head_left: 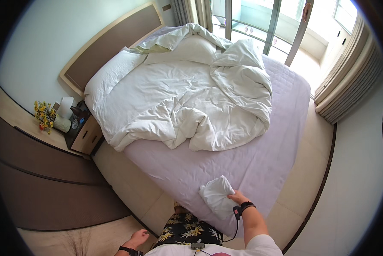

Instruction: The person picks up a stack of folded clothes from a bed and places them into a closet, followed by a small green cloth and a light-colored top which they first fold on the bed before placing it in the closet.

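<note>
My right hand (239,197) grips the edge of a white folded cloth (217,192) at the near corner of the bed. The cloth rests against the lilac sheet (259,162), partly bunched. My left hand (138,239) hangs low beside my patterned trousers (187,230), holding nothing, its fingers loosely bent and apart. Farther up the bed, a white duvet (225,119) lies crumpled over much of the mattress. White pillows (187,50) lie toward the headboard, partly under raised folds of the bedding.
A brown headboard (114,42) with a pale frame stands at the far left. Beside it are a bedside table (87,136) and yellow flowers (44,112) in a vase. Glass sliding doors (259,25) and a curtain (349,85) are at the far right. Tiled floor (315,145) runs along the bed.
</note>
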Demonstrator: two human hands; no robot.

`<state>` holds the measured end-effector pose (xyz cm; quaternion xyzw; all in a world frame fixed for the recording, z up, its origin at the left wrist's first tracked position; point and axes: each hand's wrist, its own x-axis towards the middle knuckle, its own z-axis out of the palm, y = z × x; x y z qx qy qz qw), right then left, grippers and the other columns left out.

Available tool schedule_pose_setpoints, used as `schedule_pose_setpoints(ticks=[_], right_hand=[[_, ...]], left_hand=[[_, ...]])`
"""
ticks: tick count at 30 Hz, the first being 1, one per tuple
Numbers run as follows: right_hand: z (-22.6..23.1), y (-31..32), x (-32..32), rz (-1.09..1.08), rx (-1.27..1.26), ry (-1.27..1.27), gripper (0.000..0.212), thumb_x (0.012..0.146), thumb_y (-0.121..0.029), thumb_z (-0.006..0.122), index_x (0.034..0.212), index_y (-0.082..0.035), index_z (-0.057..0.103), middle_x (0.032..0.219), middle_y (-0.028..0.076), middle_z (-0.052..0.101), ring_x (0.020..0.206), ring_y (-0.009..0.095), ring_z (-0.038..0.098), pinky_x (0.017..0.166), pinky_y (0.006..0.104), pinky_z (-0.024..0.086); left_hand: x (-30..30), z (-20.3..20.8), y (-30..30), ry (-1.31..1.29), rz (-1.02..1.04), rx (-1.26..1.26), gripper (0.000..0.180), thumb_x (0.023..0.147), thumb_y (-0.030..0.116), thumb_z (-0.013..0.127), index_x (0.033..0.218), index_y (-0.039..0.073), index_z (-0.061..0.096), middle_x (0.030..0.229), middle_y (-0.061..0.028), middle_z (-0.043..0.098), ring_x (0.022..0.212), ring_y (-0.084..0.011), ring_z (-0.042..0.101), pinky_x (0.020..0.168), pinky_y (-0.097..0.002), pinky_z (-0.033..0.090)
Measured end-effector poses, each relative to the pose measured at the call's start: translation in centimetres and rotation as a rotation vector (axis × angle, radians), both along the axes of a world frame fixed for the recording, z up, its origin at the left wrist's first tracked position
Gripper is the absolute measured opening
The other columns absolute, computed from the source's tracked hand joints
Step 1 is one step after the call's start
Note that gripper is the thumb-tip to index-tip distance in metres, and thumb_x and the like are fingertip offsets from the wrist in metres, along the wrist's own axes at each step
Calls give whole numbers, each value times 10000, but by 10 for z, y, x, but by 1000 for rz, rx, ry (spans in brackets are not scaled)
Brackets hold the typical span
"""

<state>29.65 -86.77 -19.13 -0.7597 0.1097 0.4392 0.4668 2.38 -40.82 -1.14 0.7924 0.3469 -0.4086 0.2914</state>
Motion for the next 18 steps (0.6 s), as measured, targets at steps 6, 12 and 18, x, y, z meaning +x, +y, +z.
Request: schedule_pose_setpoints(ticks=[6, 12, 18], right_hand=[[79, 26, -36, -37, 16, -285, 394, 710, -201, 593, 1084, -86, 548, 921, 136, 619, 877, 262, 583, 770, 339, 437], [186, 56, -74, -36, -78, -539, 342, 733, -157, 590, 1057, -54, 553, 863, 137, 624, 816, 228, 595, 735, 328, 445], [289, 102, -93, -109, -38, -622, 324, 730, -132, 575, 1048, -74, 560, 852, 168, 614, 806, 258, 602, 701, 311, 445]], left_hand=[[39, 20, -32, -162, -172, -72, 462, 773, 347, 538, 1122, 44, 509, 964, -144, 601, 885, -282, 574, 775, -355, 456], [93, 25, -67, -507, -461, -236, 441, 787, 331, 518, 1118, 40, 503, 988, -176, 585, 934, -330, 546, 806, -390, 435], [131, 42, -81, -611, -498, -407, 432, 805, 335, 514, 1123, 44, 497, 978, -173, 588, 913, -334, 552, 794, -379, 441]])
